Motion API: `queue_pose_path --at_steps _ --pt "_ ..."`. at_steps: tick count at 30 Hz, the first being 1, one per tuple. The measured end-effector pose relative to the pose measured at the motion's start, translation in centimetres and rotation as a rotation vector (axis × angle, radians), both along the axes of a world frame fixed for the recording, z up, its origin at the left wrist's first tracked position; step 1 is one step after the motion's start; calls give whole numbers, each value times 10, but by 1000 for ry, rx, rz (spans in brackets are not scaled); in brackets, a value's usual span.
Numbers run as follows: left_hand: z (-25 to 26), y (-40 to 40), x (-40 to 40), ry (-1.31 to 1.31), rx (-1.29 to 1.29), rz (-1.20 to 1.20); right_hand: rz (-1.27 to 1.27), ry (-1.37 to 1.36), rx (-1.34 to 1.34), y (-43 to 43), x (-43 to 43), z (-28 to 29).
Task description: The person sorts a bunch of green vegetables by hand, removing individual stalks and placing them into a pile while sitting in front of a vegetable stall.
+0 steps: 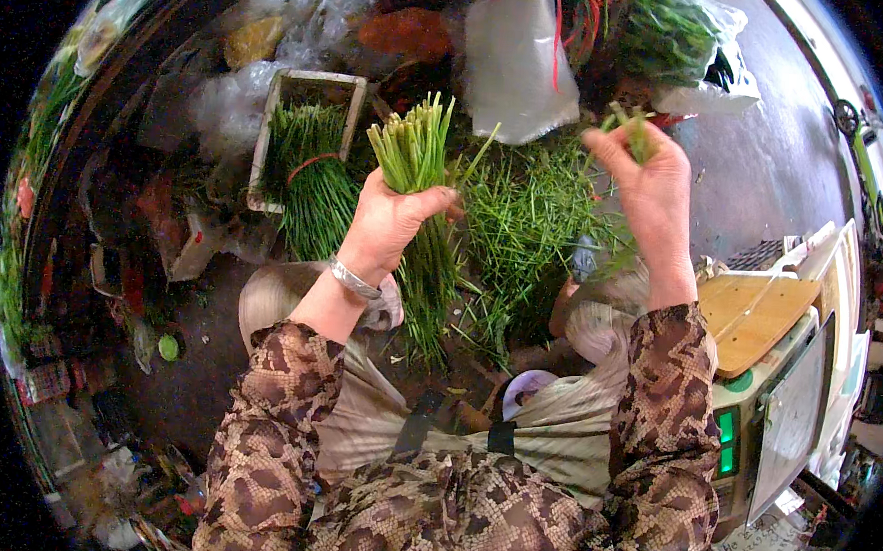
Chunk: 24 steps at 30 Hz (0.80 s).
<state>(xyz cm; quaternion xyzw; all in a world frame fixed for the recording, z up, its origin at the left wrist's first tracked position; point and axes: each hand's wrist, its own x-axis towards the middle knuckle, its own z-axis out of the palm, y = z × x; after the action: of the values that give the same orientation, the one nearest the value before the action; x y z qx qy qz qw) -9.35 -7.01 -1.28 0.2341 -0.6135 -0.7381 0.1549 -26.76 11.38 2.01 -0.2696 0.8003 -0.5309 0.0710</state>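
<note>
My left hand [400, 218] is closed around a bunch of long green stalks [416, 152], which look like garlic chives. Their pale cut ends point up and their thin leaves hang down between my knees. Off to the right, my right hand [650, 163] is raised and pinches a few short green pieces [639, 140]; they are slightly blurred. Loose green leaves and stalks [536, 220] lie heaped on the floor between and beyond my hands. A thicker bundle of the same greens [316, 189], tied with a red band, rests in a pale rectangular crate [360, 98] at the left.
A digital scale [739, 399] with a tan platform [754, 319] stands close by my right arm. Clear plastic bags [524, 65] and red ties [557, 44] are beyond the heap. Bagged leafy greens [662, 38] sit at the upper right. A small green lid-like disc [168, 348] lies at left.
</note>
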Motion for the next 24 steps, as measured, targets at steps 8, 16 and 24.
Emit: queue_pose_path --at_steps 8,16,24 --pt "9 21 -7 35 118 -104 342 -636 -202 -28 39 -11" --pt "1 4 -2 -7 97 -85 -379 -171 -612 16 -27 23" --pt "8 11 -5 10 55 -75 227 -372 -212 -28 43 -10"
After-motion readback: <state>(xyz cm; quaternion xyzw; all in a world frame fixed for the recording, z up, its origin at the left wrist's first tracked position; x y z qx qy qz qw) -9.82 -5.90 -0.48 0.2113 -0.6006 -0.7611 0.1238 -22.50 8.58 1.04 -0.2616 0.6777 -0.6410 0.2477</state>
